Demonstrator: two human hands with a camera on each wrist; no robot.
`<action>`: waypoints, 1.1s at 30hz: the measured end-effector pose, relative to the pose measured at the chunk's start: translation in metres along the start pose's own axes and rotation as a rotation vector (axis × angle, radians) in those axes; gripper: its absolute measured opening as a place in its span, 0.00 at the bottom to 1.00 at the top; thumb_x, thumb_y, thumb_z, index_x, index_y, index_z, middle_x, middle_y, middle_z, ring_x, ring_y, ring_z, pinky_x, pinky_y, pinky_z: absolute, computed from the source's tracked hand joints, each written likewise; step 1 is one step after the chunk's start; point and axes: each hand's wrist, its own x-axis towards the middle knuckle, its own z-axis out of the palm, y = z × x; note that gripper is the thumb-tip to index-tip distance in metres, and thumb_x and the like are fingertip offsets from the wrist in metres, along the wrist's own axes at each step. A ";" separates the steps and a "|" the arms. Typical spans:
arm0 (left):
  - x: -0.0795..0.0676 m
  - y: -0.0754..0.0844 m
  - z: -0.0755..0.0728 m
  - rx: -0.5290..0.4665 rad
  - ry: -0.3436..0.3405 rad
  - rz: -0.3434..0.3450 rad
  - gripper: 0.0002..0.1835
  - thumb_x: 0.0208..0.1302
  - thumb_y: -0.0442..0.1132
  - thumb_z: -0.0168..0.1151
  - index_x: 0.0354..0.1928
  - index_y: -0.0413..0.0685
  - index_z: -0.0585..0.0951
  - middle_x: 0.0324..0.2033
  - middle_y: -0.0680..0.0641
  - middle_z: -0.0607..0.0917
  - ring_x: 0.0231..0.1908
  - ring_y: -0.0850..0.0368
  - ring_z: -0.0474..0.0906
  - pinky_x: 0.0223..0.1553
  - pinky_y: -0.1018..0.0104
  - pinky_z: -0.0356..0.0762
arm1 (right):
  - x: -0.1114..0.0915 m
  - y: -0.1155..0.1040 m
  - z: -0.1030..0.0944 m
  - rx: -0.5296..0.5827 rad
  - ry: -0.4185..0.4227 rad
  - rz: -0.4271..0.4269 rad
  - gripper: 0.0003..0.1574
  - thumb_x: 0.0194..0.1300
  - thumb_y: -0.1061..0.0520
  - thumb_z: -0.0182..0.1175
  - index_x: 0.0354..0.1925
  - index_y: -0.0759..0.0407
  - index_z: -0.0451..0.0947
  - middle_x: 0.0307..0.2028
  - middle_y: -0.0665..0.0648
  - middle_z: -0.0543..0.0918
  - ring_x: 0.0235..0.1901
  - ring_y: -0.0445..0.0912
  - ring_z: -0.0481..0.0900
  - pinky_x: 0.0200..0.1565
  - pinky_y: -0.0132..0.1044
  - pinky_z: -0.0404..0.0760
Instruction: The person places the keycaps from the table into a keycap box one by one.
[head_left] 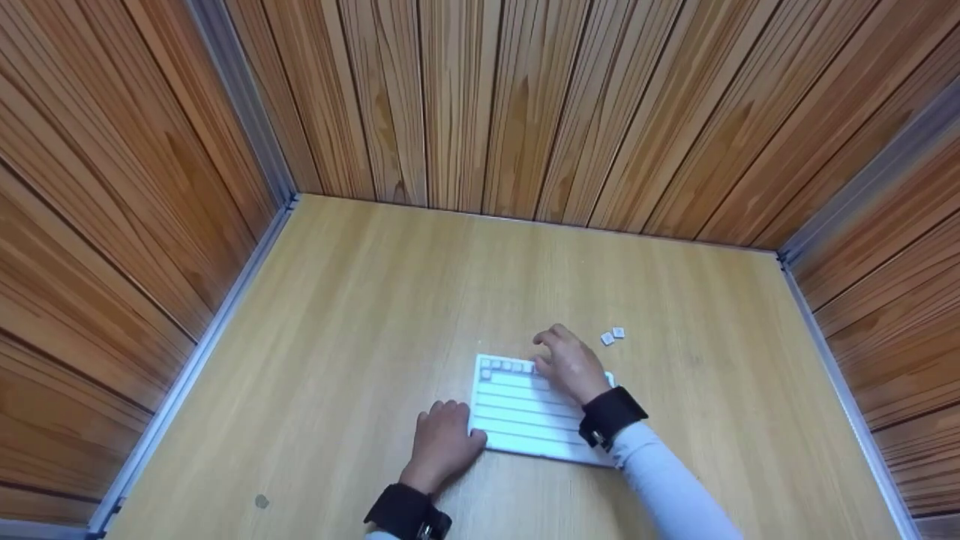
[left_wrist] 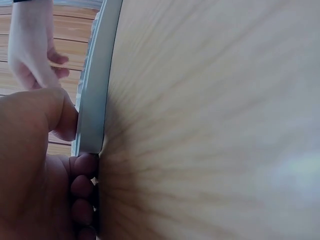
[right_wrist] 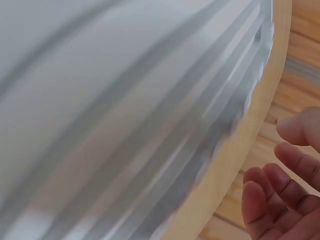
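A white board with raised ridges [head_left: 525, 416] lies flat on the table, its top row lined with several small white square tiles [head_left: 507, 367] and one more beginning the second row. At its lower left corner my left hand [head_left: 442, 439] grips the edge; the left wrist view shows the thumb [left_wrist: 65, 117] against the rim and the other fingers curled at the corner. My right hand [head_left: 574, 367] hovers over the upper right part, hiding some of the top row. In the right wrist view its fingers [right_wrist: 255, 200] are loosely bent, apart from the thumb, with nothing between them.
Two loose white tiles [head_left: 607, 339] lie on the table beyond the board's upper right corner. A small grey round spot [head_left: 261, 501] shows at the front left. Wood-plank walls [head_left: 510, 112] with metal edging enclose the back and both sides.
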 end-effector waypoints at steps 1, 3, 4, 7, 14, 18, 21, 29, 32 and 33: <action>0.007 -0.007 0.015 0.027 -0.003 -0.025 0.10 0.56 0.46 0.58 0.29 0.47 0.74 0.25 0.51 0.68 0.30 0.52 0.61 0.35 0.57 0.58 | -0.001 0.004 -0.003 -0.007 0.002 0.012 0.16 0.60 0.59 0.71 0.47 0.60 0.82 0.43 0.57 0.81 0.36 0.51 0.82 0.39 0.46 0.81; 0.013 -0.012 0.022 0.046 -0.030 -0.052 0.11 0.56 0.47 0.59 0.30 0.48 0.76 0.26 0.51 0.70 0.31 0.52 0.62 0.36 0.56 0.59 | -0.002 0.013 -0.009 -0.018 0.005 0.036 0.17 0.60 0.58 0.71 0.48 0.60 0.82 0.44 0.58 0.81 0.38 0.52 0.82 0.41 0.47 0.81; 0.013 -0.012 0.022 0.046 -0.034 -0.056 0.11 0.56 0.47 0.59 0.31 0.47 0.76 0.26 0.51 0.70 0.32 0.52 0.62 0.37 0.56 0.59 | -0.002 0.018 -0.011 -0.025 0.009 0.044 0.17 0.60 0.58 0.70 0.48 0.60 0.82 0.44 0.59 0.81 0.38 0.52 0.81 0.40 0.47 0.81; 0.014 -0.012 0.022 0.045 -0.034 -0.058 0.11 0.56 0.48 0.59 0.30 0.48 0.75 0.26 0.51 0.70 0.32 0.52 0.62 0.37 0.56 0.58 | -0.004 0.032 -0.020 -0.047 -0.004 0.085 0.19 0.62 0.57 0.69 0.51 0.60 0.81 0.47 0.61 0.80 0.40 0.53 0.81 0.40 0.48 0.81; 0.012 -0.012 0.024 0.058 0.015 -0.011 0.10 0.53 0.46 0.59 0.25 0.49 0.72 0.24 0.51 0.69 0.30 0.52 0.62 0.34 0.55 0.59 | -0.011 0.066 -0.039 -0.072 0.001 0.137 0.23 0.62 0.58 0.68 0.55 0.62 0.79 0.53 0.65 0.79 0.47 0.58 0.80 0.44 0.53 0.80; 0.012 -0.012 0.024 0.050 0.010 -0.015 0.10 0.54 0.46 0.59 0.26 0.49 0.72 0.24 0.51 0.69 0.30 0.52 0.62 0.35 0.55 0.59 | -0.012 0.084 -0.046 -0.084 0.004 0.151 0.22 0.64 0.60 0.66 0.55 0.65 0.79 0.52 0.68 0.79 0.49 0.63 0.79 0.45 0.56 0.80; 0.012 -0.012 0.024 0.046 0.005 -0.018 0.10 0.54 0.46 0.59 0.26 0.48 0.72 0.24 0.51 0.69 0.31 0.52 0.62 0.35 0.55 0.59 | -0.012 0.097 -0.049 -0.090 -0.018 0.171 0.22 0.64 0.61 0.65 0.55 0.66 0.79 0.52 0.69 0.78 0.51 0.66 0.77 0.46 0.58 0.78; 0.013 -0.012 0.024 0.055 0.008 -0.023 0.10 0.54 0.46 0.59 0.26 0.49 0.72 0.24 0.51 0.69 0.30 0.52 0.62 0.35 0.56 0.59 | -0.008 0.122 -0.052 -0.079 -0.127 0.220 0.24 0.63 0.65 0.63 0.58 0.68 0.76 0.56 0.71 0.76 0.55 0.69 0.74 0.54 0.61 0.74; 0.013 -0.012 0.025 0.059 0.004 -0.025 0.10 0.54 0.47 0.59 0.27 0.49 0.73 0.25 0.52 0.69 0.31 0.52 0.62 0.35 0.56 0.59 | -0.005 0.127 -0.050 -0.075 -0.137 0.208 0.24 0.62 0.67 0.63 0.57 0.68 0.77 0.56 0.71 0.77 0.54 0.68 0.75 0.55 0.61 0.73; 0.013 -0.012 0.025 0.057 0.002 -0.027 0.10 0.54 0.47 0.59 0.27 0.49 0.73 0.25 0.52 0.69 0.31 0.52 0.62 0.35 0.56 0.59 | -0.005 0.129 -0.049 -0.075 -0.135 0.205 0.24 0.61 0.68 0.63 0.57 0.68 0.77 0.55 0.70 0.77 0.54 0.67 0.75 0.55 0.61 0.73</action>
